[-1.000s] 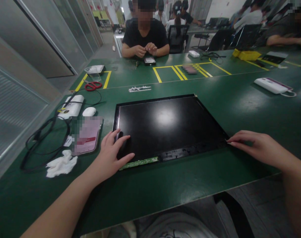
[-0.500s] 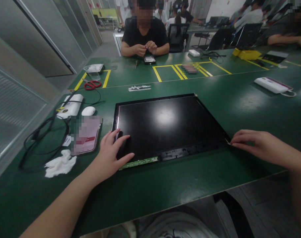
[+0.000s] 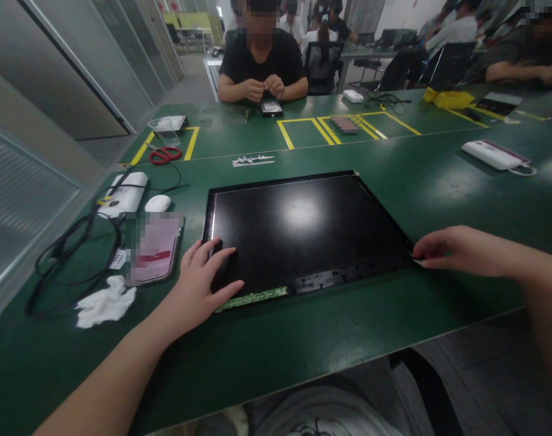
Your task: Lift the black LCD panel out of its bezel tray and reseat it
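A black flat display panel (image 3: 298, 236) lies face up on the green table, a bright glare spot on it. Along its near left edge runs a narrow green circuit board (image 3: 252, 298). My left hand (image 3: 205, 275) rests over the panel's near left corner, fingers spread. At the near right corner, the thumb and fingers of my right hand (image 3: 443, 248) pinch a small pale strip (image 3: 417, 261) against or just beside the frame; most of that strip is hidden by the fingers. A small light piece (image 3: 356, 174) sits at the panel's far right corner.
Left of the panel are a phone (image 3: 160, 248), crumpled tissue (image 3: 106, 303), a white mouse (image 3: 158, 204), black cables (image 3: 76, 236) and red-handled scissors (image 3: 165, 155). Pale strips (image 3: 252, 160) lie beyond the panel. A white device (image 3: 494, 155) is at right. Across sits a person (image 3: 263, 66) near a hard drive (image 3: 271, 108).
My right hand has shifted slightly left and up around the panel's near right corner, its fingers more curled. My left hand stays on the panel. The whole view has drifted a little.
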